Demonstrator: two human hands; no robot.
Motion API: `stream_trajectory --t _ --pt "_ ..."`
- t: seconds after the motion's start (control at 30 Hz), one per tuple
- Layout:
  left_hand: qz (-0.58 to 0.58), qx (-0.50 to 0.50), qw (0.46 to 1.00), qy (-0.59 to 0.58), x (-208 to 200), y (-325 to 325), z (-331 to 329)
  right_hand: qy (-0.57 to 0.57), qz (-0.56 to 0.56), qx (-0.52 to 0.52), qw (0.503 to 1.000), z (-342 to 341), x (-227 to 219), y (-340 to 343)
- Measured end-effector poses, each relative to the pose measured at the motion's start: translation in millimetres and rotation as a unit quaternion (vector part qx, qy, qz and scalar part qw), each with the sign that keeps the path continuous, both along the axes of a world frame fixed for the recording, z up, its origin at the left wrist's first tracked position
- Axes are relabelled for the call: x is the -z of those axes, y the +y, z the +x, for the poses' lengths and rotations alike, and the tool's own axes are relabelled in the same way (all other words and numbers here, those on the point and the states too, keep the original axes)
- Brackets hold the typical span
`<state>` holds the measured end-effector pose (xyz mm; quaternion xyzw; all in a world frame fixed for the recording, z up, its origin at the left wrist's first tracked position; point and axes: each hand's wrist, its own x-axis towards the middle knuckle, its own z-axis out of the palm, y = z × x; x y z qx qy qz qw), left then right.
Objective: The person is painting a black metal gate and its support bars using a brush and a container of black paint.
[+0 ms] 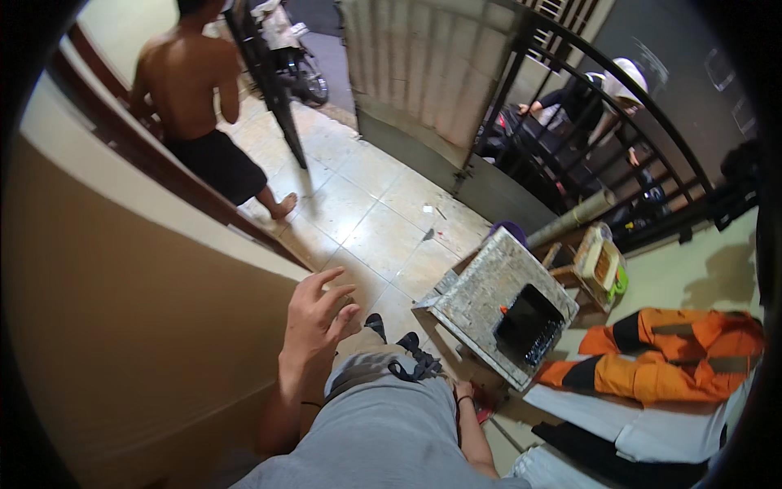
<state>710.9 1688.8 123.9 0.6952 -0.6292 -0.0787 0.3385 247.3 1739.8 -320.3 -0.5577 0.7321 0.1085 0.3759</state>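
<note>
My left hand (320,316) is raised in front of me beside the cream wall, its fingers loosely bent and apart, with nothing in it. Low at my right side hangs my right hand (463,390), a dark band round the wrist. Its fingers are mostly hidden, so any hold cannot be made out. Close to it are a red object (483,401), partly covered, and the near edge of a worn, speckled table (472,297). On that table lies a dark rectangular tray or panel (525,318) with a small orange bit at its edge.
A shirtless person (191,81) walks through the doorway at left. Beyond the black railing (652,122), another person in a pale hood (626,81) bends over. A metal gate (432,65) stands ahead on the tiles. Orange clothing (668,359) and white cloths (603,416) hang at right.
</note>
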Motion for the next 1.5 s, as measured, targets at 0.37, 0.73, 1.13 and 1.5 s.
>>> stream_trajectory --t 0.37,0.73,1.13,1.5 --pt "0.007 0.028 0.999 0.015 10.4 -17.0 18.8 -0.121 -0.033 0.067 0.990 31.8 31.5 -17.4" --pt "0.022 0.018 0.999 0.041 9.8 -26.0 35.7 -0.034 0.091 0.086 0.992 54.7 -11.1 -5.0" --pt "0.015 0.039 0.998 0.055 4.3 -39.1 29.0 -0.017 0.010 0.037 0.999 25.7 22.8 -3.9" --pt "-0.008 0.025 0.999 0.029 3.6 -26.0 28.6 -0.067 0.048 -0.002 0.997 30.8 34.6 -6.6"
